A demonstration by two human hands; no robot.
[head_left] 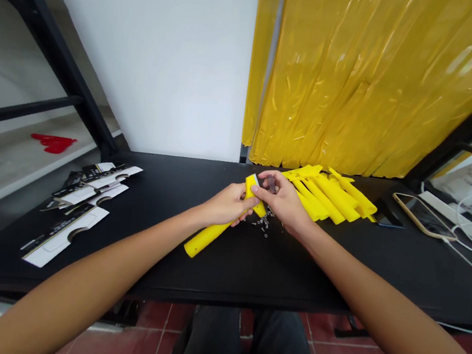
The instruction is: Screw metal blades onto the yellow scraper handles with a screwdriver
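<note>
My left hand (232, 203) is closed around a yellow plastic handle (209, 239), a long tube with a short angled head. The tube slants down toward the front left, and a pale strip shows at the head's upper edge. My right hand (283, 198) is closed at that head, its thumb against the edge. A small dark, see-through piece (271, 183) shows among the right fingers; its kind is unclear. Beneath my hands lie loose small screws (263, 223) on the black tabletop (293, 273). Right of them is a pile of similar yellow handles (330, 196).
White-and-black printed cards (67, 238) with curved cut-outs are stacked at the left. At the right are a phone (424, 215) and white cables (470, 257). A white panel (168, 62) and yellow plastic sheeting (341, 80) stand behind. Black frame posts (61, 47) flank the table.
</note>
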